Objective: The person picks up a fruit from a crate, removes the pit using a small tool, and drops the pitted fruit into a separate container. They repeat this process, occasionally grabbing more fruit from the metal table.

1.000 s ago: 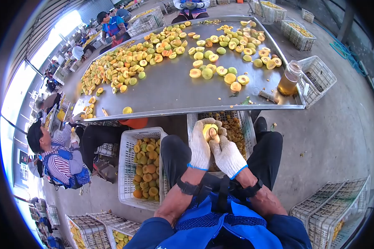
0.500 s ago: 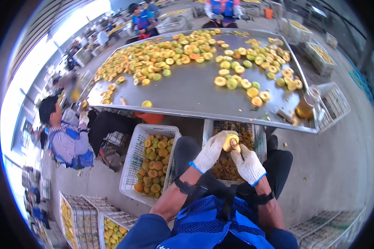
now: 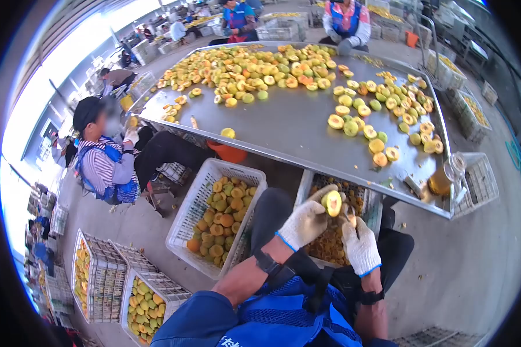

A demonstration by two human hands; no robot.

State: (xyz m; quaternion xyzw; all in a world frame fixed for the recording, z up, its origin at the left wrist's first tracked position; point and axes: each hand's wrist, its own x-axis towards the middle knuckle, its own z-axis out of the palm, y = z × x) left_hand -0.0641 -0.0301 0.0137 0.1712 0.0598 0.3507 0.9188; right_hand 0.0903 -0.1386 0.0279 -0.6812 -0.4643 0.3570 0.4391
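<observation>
My left hand (image 3: pixel 304 222), in a white knit glove, grips a yellow peach half (image 3: pixel 332 203) with its cut face showing. Close to its right, my right hand (image 3: pixel 360 246), gloved alike, is closed on a small slim tool (image 3: pixel 351 217), mostly hidden by the fingers. A brownish bit shows near the tool's tip; I cannot make out what it is. Below both hands, between my knees, a white crate (image 3: pixel 304 188) holds brown pits and scraps. To the left stands a white crate (image 3: pixel 182 231) of peach halves.
A metal table (image 3: pixel 283 124) ahead bears many peach halves (image 3: pixel 255 69) and a jar of amber liquid (image 3: pixel 446 174). An orange bucket (image 3: pixel 227 152) sits under its edge. A co-worker (image 3: pixel 107 156) sits at left; others are beyond. More fruit crates (image 3: pixel 150 295) stand lower left.
My hands have moved slightly apart. The peach half has turned, its cut face now showing more, and the tool is away from it. The whole view has shifted with my head.
</observation>
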